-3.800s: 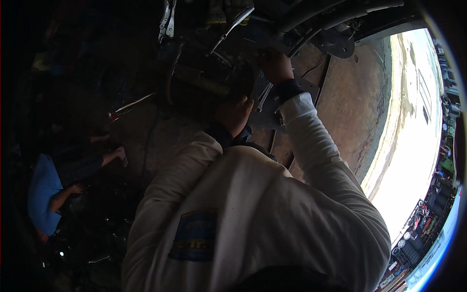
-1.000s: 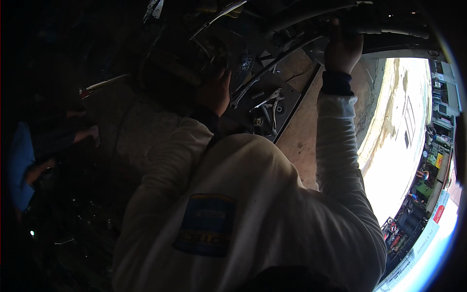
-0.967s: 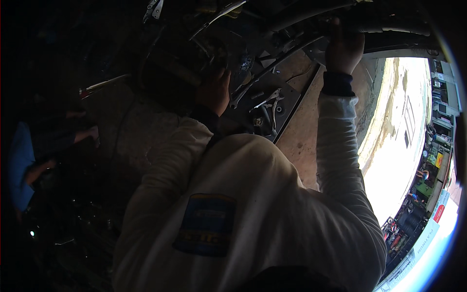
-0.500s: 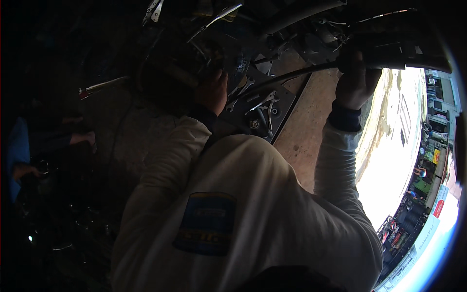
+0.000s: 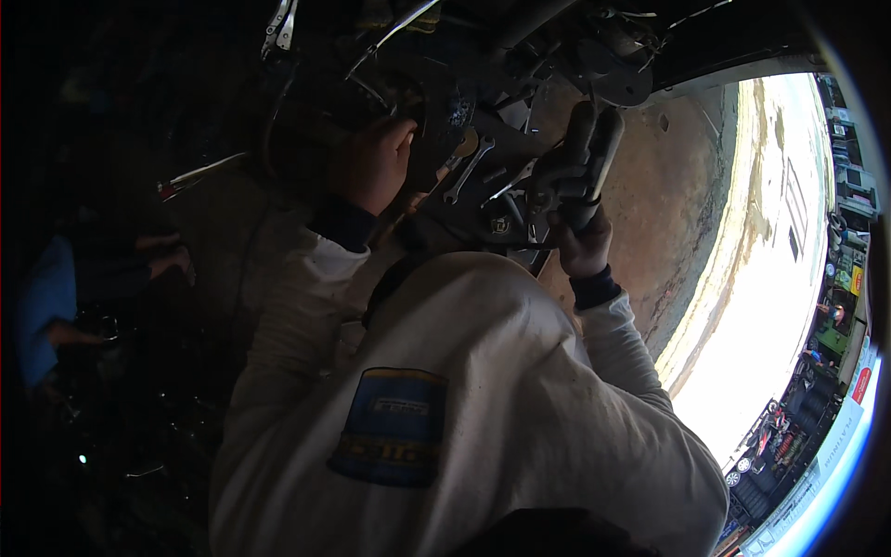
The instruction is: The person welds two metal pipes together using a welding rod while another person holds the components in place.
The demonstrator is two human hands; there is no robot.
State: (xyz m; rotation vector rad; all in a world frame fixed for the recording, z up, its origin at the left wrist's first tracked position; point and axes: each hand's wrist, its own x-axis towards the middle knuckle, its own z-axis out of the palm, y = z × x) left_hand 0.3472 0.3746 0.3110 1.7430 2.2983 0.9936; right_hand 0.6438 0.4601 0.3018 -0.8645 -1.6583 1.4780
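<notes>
My right hand (image 5: 583, 246) grips the lower end of a dark grey, bulky thing (image 5: 580, 153) with two thick rounded barrels side by side. Its exact kind does not show. Over on the left, my left hand (image 5: 369, 167) is curled beside dark parts in deep shadow. Whatever its fingers hold, if anything, is hidden. Between the hands, a combination wrench (image 5: 470, 170) lies on a dark board (image 5: 445, 218) with other small tools and a small metal fitting (image 5: 500, 226).
Locking pliers (image 5: 279, 30) and a shiny metal rod (image 5: 394, 35) show above. A round dark plate (image 5: 617, 79) hangs near the bulky thing. At left, a co-worker's arm (image 5: 79, 332) and bare feet (image 5: 172, 255) are visible. Brown floor (image 5: 664, 195) runs toward bright ground outside.
My right hand has come down and inward, bringing the bulky dark thing from the upper right to beside the board. My left hand has shifted slightly left.
</notes>
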